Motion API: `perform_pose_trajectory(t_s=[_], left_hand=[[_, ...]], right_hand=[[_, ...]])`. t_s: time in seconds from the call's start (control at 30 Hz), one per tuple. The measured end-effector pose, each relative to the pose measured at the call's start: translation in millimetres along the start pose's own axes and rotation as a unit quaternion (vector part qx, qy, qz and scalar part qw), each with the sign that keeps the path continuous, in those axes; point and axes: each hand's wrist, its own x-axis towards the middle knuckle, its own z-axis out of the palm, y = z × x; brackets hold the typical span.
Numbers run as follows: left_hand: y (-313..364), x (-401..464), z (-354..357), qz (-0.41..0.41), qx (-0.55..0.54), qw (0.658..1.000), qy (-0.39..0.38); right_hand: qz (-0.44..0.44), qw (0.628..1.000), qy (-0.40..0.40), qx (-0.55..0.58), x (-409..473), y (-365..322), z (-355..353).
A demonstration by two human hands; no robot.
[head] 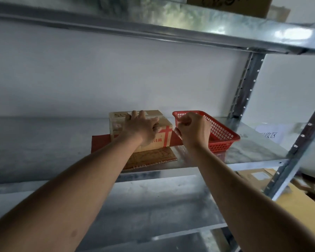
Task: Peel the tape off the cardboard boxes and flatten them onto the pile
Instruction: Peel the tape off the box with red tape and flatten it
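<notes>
A small taped cardboard box (pixel 164 137) with red print stands on a flattened cardboard sheet (pixel 153 158) on the metal shelf (pixel 253 148). My left hand (pixel 141 127) lies over the box top, fingers spread across the tape strip and thumb curled over the near edge, gripping it. My right hand (pixel 192 130) hovers just right of the box, at the left rim of a red plastic basket (pixel 224 137). Its fingers are curled into a tight pinch. Whether anything is in that pinch is not visible.
A red sheet (pixel 100 142) lies under the box at the left. A shelf board (pixel 189 24) runs overhead with a brown carton (pixel 231 4) on it. Steel uprights (pixel 244 84) stand at the right, with flattened cardboard (pixel 302 204) on the floor beyond. A paper label (pixel 267 134) lies on the shelf's right end.
</notes>
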Motion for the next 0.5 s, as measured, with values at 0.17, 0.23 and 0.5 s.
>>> perform_pose_trajectory(t_s=[0.17,0.23,0.5], left_hand=[[36.4,7.3,-8.8,-0.028,0.009,0.999,-0.015],[43.0,8.9,-11.8,-0.038,0.005,0.999,-0.029],[38.0,14.7,-12.9,-0.043,-0.003,0.998,-0.046]], right_hand=[[-0.015,0.998,-0.034,-0.059,38.5,36.5,-21.9],[-0.02,0.994,-0.059,-0.09,48.9,48.7,-22.9],[-0.04,0.988,-0.094,-0.116,69.2,63.4,-21.7]])
